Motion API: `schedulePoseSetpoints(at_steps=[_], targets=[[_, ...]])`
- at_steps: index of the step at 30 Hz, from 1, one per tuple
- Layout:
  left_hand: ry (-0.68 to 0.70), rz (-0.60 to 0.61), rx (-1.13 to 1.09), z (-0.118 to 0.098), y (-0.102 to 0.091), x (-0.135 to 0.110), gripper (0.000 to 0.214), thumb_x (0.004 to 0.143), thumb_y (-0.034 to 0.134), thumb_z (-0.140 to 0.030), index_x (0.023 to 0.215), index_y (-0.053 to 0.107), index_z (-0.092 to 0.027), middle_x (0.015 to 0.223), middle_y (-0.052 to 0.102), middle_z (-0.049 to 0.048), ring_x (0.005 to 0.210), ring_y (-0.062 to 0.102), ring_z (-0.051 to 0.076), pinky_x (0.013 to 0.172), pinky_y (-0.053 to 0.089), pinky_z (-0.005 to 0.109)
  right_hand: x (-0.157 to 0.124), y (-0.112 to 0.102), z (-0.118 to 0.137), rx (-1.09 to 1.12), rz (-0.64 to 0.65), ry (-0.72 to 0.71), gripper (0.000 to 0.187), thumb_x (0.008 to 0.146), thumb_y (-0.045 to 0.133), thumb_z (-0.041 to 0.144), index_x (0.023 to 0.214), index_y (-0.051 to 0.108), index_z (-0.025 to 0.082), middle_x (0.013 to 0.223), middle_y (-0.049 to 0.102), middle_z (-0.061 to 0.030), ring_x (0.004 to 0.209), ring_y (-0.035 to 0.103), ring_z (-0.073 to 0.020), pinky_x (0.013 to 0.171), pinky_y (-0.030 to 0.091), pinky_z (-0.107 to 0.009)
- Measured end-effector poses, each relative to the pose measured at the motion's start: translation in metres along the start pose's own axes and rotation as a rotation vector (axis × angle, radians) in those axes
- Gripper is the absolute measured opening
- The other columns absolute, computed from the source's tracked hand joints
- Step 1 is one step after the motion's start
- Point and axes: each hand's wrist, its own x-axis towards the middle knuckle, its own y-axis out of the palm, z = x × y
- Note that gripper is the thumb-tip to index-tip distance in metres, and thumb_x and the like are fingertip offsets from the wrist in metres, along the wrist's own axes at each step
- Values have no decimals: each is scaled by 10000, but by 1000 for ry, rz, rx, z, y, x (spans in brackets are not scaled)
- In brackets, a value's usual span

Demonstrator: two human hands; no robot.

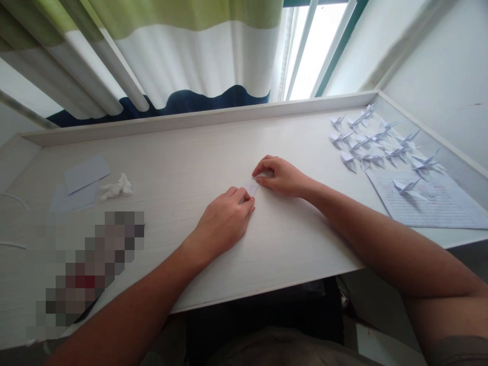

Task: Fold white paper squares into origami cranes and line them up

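A small folded piece of white paper [252, 188] lies on the white desk [183, 168], between my two hands. My left hand [224, 221] rests on the desk with its fingers curled, the fingertips pressing the paper's near edge. My right hand [281, 176] comes in from the right, fingers bent, pinching the paper's far edge. Most of the paper is hidden under the fingers.
Several folded paper cranes [375, 145] stand at the back right, one crane [407, 187] on a lined sheet [438, 203]. At the left lie cut white paper pieces [82, 175] and a crumpled scrap [116, 188]. A curtain and a window are behind the desk.
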Motion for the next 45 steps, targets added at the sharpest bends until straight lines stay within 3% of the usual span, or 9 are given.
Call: schedulePoseSetpoints(at_steps=[3,7,13,16,19,22,29,39,45], targets=[[4,10,-11,0,-1,0,290,1078,464,-200,1125,746,-154,1138,721,130,1079,643,284,907,591,443,-4,1,0,45,-24,-24,179,889,704,294,1034,776,218,1115,755,-94,1081,682,-282,1000,544,-472],[-6,-2,-44,6,-1,0,299,1078,480,-230,1111,769,-160,1155,730,124,1105,669,283,980,582,468,-9,2,-1,-141,65,-215,307,884,765,309,1188,790,280,1405,676,-101,1358,563,-332,1190,408,-585],[-15,-76,-54,20,1,-2,270,1064,554,-279,1090,813,-209,1207,740,109,1141,682,294,991,568,487,-14,-9,-3,-177,224,-209,436,905,768,340,1339,752,298,1552,587,-110,1501,445,-349,1246,363,-599],[-57,-112,-120,25,4,0,230,1045,604,-301,978,807,-214,1183,743,97,1103,683,282,954,568,471,-15,-11,-2,-161,254,-203,477,888,796,374,1356,744,302,1578,562,-108,1525,417,-361,1267,337,-610],[-184,-142,-241,29,7,2,129,989,691,-300,924,761,-213,1123,742,75,1077,678,263,961,562,452,-16,-10,0,-150,252,-188,436,882,804,380,1314,764,328,1569,564,-92,1515,424,-371,1264,331,-635],[-267,-154,-326,32,9,5,93,931,746,-280,994,744,-210,1110,733,69,1120,666,267,1010,548,460,-16,-10,1,-158,257,-178,380,890,789,370,1268,780,329,1564,557,-89,1508,427,-366,1259,336,-624],[-263,-121,-387,31,6,4,138,897,756,-266,1033,767,-239,1149,737,61,1178,637,281,1073,509,498,-17,-10,0,-117,218,-205,329,856,815,350,1179,773,302,1441,637,-92,1428,494,-352,1224,360,-601],[-308,-165,-472,31,13,6,20,904,773,-256,893,778,-241,1073,780,43,1153,641,269,1067,492,513,-17,-10,3,-107,233,-214,319,875,793,386,1180,765,296,1404,665,-88,1400,511,-351,1211,333,-596],[-300,-172,-462,28,11,7,105,917,731,-248,819,766,-246,1013,792,36,1095,666,266,1057,493,526,-15,-9,0,-98,187,-228,278,916,733,400,1162,765,276,1301,723,-82,1314,575,-327,1163,378,-548]])
